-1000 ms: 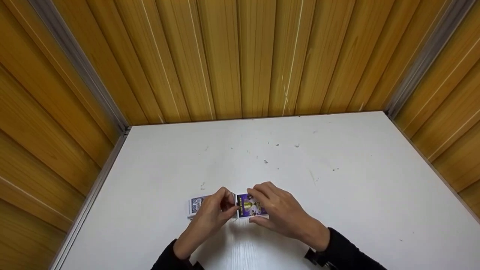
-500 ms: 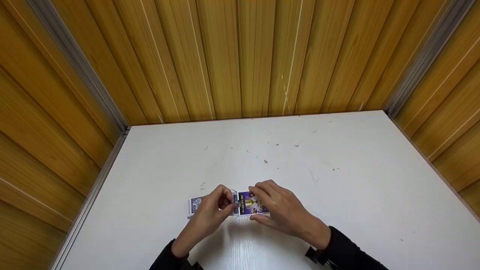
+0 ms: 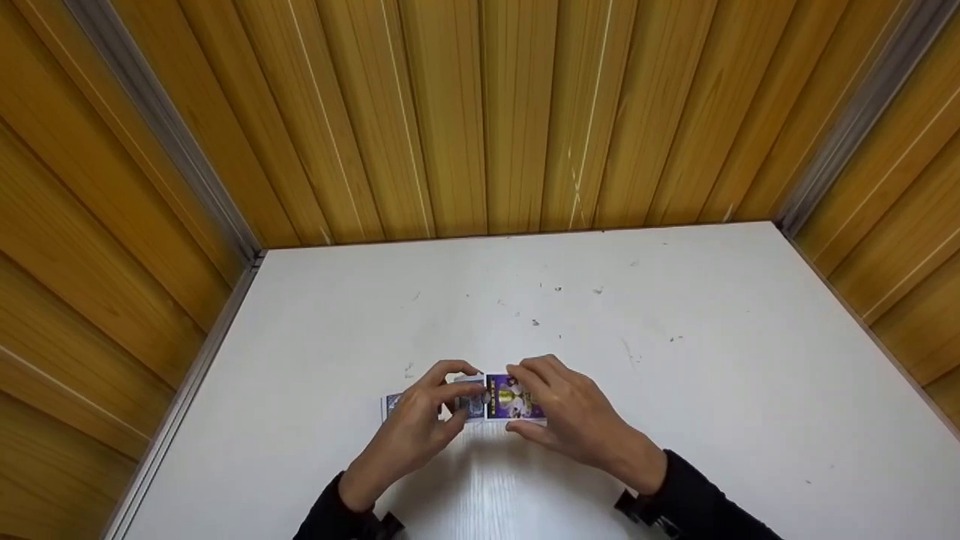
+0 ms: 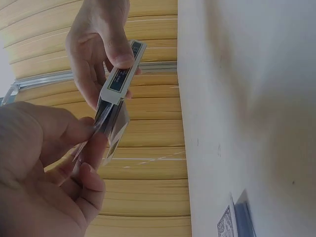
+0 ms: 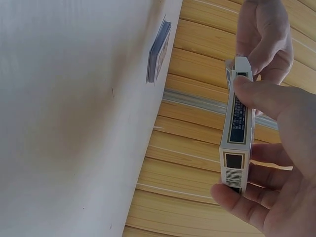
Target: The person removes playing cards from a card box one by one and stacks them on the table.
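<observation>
My right hand point(image 3: 574, 409) grips a small card box point(image 3: 516, 397), purple with a gold cup on its face. In the right wrist view its narrow white side point(image 5: 238, 118) shows dark print and a barcode. Thumb and fingers hold it along opposite edges. My left hand point(image 3: 416, 416) is at the box's open end and pinches blue-backed playing cards point(image 3: 472, 405) there. In the left wrist view a pale flap point(image 4: 118, 131) sticks out beside the thin cards between the fingers. How far the cards reach into the box is hidden.
A stack of blue-backed playing cards point(image 3: 392, 403) lies on the white table point(image 3: 337, 322), partly hidden behind my left hand. Wood-patterned panels point(image 3: 510, 120) stand at the table's back and sides.
The box and both hands have risen slightly in the head view. My left fingers have spread and shifted, and more of the blue card backs shows beside the box.
</observation>
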Tool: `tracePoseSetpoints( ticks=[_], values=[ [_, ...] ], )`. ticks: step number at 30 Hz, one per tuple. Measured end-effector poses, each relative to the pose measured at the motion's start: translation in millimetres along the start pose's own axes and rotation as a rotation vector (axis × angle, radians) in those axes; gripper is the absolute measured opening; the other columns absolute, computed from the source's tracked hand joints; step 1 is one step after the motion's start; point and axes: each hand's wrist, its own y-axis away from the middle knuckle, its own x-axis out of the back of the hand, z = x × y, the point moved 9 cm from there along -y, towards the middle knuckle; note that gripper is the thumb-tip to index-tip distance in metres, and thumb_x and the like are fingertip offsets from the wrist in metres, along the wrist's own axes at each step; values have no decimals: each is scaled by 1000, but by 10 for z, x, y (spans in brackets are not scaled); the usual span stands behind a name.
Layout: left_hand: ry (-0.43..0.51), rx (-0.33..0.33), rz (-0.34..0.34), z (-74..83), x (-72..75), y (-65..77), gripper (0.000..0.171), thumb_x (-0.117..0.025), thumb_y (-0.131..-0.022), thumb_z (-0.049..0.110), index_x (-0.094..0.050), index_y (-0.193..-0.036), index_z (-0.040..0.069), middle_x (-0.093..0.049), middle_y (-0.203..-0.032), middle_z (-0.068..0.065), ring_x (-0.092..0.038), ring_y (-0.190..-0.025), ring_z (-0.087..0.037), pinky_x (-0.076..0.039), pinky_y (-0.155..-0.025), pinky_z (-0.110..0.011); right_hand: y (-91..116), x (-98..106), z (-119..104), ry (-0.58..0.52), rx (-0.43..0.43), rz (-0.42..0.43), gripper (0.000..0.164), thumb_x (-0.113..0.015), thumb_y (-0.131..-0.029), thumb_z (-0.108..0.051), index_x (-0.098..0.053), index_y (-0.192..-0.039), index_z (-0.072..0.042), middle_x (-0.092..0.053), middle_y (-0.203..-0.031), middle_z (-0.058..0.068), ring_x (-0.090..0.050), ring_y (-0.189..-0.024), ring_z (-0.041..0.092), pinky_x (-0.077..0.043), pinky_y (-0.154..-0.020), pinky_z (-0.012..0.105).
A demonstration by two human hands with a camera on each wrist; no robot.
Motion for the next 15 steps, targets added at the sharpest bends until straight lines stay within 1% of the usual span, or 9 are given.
tracePoseSetpoints(
  ticks=[3, 6, 10, 13, 15],
  values=[
    [-26, -37, -16, 38, -18, 6, 36, -82, -87, 2, -74, -122, 9, -55, -137, -1, -65, -92, -10, -57, -76, -25, 9, 1, 8, 0, -6, -2, 74, -90, -79, -43, -63, -134, -2, -63, -122, 7, -62, -109, 19, -58, -81, 31],
    [-79, -71, -34, 60, -49, 24, 42, -86, -84, 7, -71, -123, 10, -53, -138, -1, -65, -96, -10, -57, -79, -25, 12, -5, 5, -2, -10, -10, 73, -89, -79, -43, -63, -134, -3, -63, -122, 7, -62, -109, 19, -58, -81, 31],
    [-217, -140, -36, 90, -85, 48, 47, -89, -81, 11, -66, -122, 13, -52, -138, -1, -61, -98, -12, -55, -81, -28, 9, -15, -5, -5, -9, -18, 72, -89, -79, -42, -63, -133, -3, -63, -122, 7, -61, -109, 19, -58, -80, 31],
    [-342, -197, -22, 105, -104, 61, 49, -91, -81, 15, -63, -121, 15, -53, -135, -2, -57, -95, -13, -52, -79, -30, 8, -26, -10, -1, -7, -23, 71, -90, -79, -42, -64, -133, -4, -63, -122, 7, -61, -109, 18, -58, -80, 32],
    [-404, -221, -12, 103, -106, 66, 50, -91, -80, 18, -61, -120, 16, -54, -133, -2, -54, -89, -13, -49, -76, -30, 10, -39, -7, 5, -8, -30, 71, -90, -79, -42, -63, -133, -4, -63, -121, 7, -61, -108, 19, -58, -80, 32]
  ],
)
